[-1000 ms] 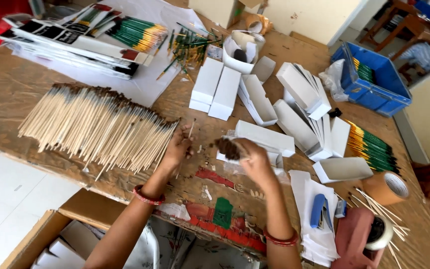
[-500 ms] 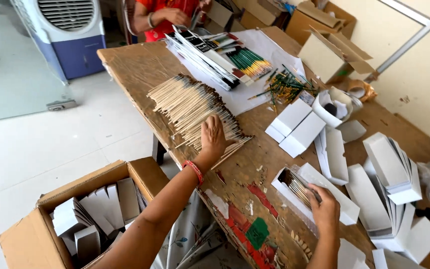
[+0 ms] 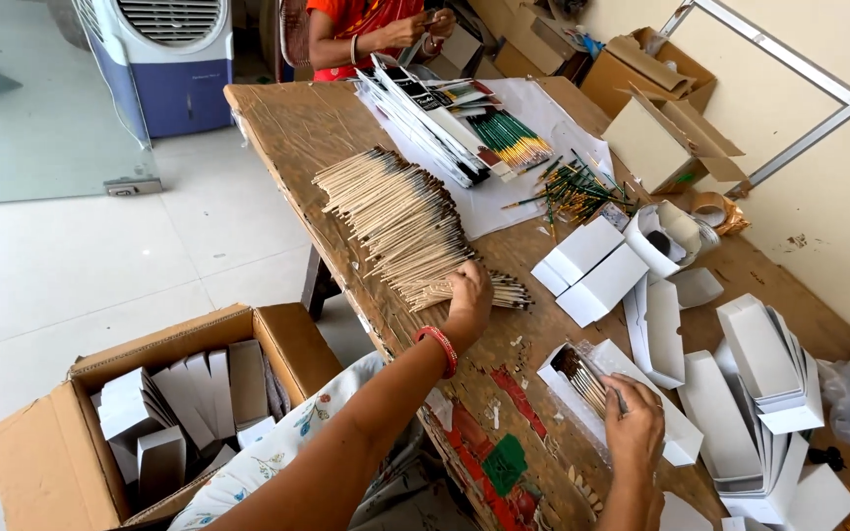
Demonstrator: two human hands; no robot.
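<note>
Since half a second ago the left hand (image 3: 467,295) has slid toward the near end of the pile of thin wooden sticks (image 3: 400,221) and now rests there, while the right hand (image 3: 634,425) has stayed at the open white box (image 3: 622,398) with its bundle.

The pile of sticks is the landmark here: it lies fanned out on the worn wooden surface (image 3: 292,128), close to its floor-side edge. The left hand is curled over the pile's nearest sticks, fingers bent down onto them; whether it actually pinches any cannot be told. A red bangle (image 3: 437,346) circles that wrist.

The right hand lies well apart from the pile, toward the wall side and nearer the camera. It grasps a small bundle of dark-tipped sticks (image 3: 582,379), which lies inside the open white box.

Beyond the pile, away from the camera, a stack of flat printed cartons (image 3: 425,118) rests on white paper, with green-handled sticks (image 3: 509,138) beside it and more scattered loose. To the pile's wall side lie folded white boxes (image 3: 587,265), and farther on stacks of them (image 3: 764,364). On the floor, on the pile's other side, a cardboard carton (image 3: 41,472) holds more white boxes. At the far end of the surface another person in an orange top (image 3: 351,25) is at work.
</note>
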